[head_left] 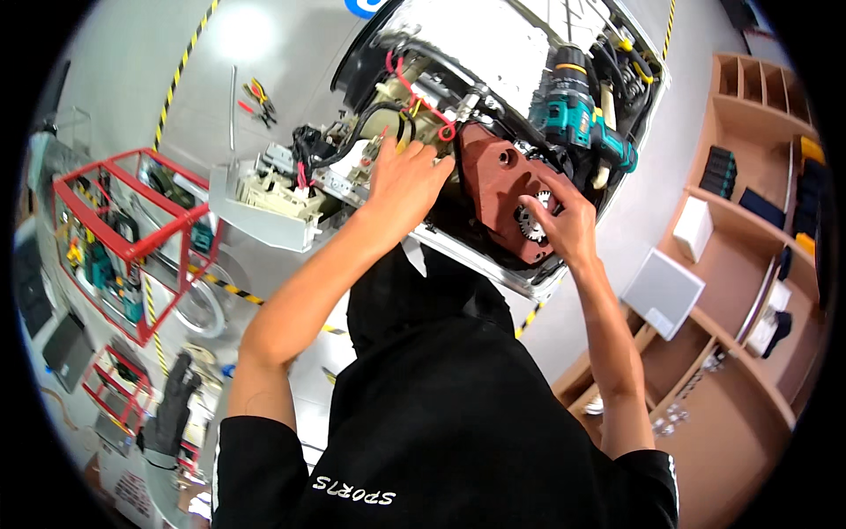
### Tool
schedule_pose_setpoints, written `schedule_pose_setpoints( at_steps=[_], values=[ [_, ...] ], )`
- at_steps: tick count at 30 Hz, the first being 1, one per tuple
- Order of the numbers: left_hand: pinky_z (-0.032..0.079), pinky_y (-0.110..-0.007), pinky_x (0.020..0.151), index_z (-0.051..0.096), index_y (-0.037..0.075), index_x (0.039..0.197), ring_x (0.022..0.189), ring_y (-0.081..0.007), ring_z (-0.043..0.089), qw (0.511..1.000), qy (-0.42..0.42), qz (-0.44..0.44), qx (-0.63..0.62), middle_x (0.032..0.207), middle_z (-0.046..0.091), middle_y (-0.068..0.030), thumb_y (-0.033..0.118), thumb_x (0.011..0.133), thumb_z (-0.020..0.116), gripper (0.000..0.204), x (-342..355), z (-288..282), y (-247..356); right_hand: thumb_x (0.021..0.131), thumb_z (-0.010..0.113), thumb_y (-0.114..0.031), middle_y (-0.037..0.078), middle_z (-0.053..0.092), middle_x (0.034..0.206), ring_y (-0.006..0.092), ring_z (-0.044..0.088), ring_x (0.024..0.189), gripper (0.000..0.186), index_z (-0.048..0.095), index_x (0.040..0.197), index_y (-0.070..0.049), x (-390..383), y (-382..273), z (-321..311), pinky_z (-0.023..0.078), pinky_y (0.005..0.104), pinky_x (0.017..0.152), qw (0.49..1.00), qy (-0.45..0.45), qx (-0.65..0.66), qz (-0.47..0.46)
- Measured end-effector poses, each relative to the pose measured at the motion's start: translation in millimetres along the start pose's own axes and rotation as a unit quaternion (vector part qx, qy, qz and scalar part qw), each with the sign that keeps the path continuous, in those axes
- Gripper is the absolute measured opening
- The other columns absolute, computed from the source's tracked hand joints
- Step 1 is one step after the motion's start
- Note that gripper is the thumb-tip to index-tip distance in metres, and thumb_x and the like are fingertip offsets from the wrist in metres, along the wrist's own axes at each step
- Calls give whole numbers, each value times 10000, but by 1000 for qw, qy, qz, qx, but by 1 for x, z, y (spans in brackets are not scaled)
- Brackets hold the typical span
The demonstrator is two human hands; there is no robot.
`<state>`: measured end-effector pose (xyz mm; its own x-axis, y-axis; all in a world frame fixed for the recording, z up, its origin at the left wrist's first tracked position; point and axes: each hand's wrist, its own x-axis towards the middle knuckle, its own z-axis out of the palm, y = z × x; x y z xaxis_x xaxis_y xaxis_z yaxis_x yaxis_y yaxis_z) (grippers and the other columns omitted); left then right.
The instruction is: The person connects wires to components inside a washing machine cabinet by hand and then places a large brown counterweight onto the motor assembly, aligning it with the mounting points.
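Note:
My left hand (407, 188) rests over the wiring at the front of an opened appliance, which looks like a washing machine. Its fingers are slightly apart and bent, their tips beside a black cable (363, 125); nothing shows held in them. With thumb and fingers, my right hand (568, 220) grips a grey-white toothed disc (531, 226) against a reddish-brown block (495, 189). Part of the disc is hidden by the thumb. Red wires (429, 108) loop between the cable and the block. A teal cordless drill (568, 115) lies just beyond my right hand.
A detached control panel (273, 204) hangs out at the machine's left. Pliers (258, 99) lie on the floor farther left. A red-framed tool cart (132, 247) stands at left, wooden shelving (745, 238) at right. A white panel (551, 44) covers part of the machine's far side.

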<state>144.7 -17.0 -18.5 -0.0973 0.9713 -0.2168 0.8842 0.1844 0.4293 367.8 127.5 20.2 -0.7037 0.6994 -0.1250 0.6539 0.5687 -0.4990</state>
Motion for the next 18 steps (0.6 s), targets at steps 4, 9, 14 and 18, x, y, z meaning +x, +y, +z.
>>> schedule_pose_setpoints(
  at_steps=[4, 9, 14, 18],
  values=[
    [365, -479, 901, 663, 125, 979, 958, -239, 597, 995, 83, -10, -57, 891, 647, -53, 135, 818, 666, 162, 9, 14, -7, 737, 815, -307, 81, 582, 707, 246, 554, 620, 489, 657, 1099, -19, 21, -49, 4, 465, 360, 590, 992, 1, -85, -98],
    [358, -464, 925, 664, 98, 903, 933, -239, 624, 992, 105, -55, -40, 837, 675, -69, 91, 802, 617, 112, 18, 19, -4, 740, 793, -400, 172, 681, 868, 345, 663, 787, 553, 631, 1097, -10, 47, -77, 15, 522, 390, 685, 981, -80, -175, 18],
    [326, -455, 997, 688, 101, 938, 979, -211, 627, 993, 52, -89, -56, 886, 697, -67, 98, 779, 653, 163, 25, 21, -4, 761, 764, -403, 149, 680, 815, 352, 654, 750, 457, 642, 1018, -45, 57, -73, 14, 515, 421, 647, 982, -81, -173, -11],
    [374, -393, 832, 662, 98, 842, 846, -220, 646, 990, 110, -80, -44, 794, 675, -67, 81, 801, 588, 86, 26, 29, -8, 776, 754, -323, 140, 667, 753, 333, 650, 708, 360, 682, 992, -45, 60, -65, -7, 514, 411, 635, 989, -91, -113, 10]
  ],
)
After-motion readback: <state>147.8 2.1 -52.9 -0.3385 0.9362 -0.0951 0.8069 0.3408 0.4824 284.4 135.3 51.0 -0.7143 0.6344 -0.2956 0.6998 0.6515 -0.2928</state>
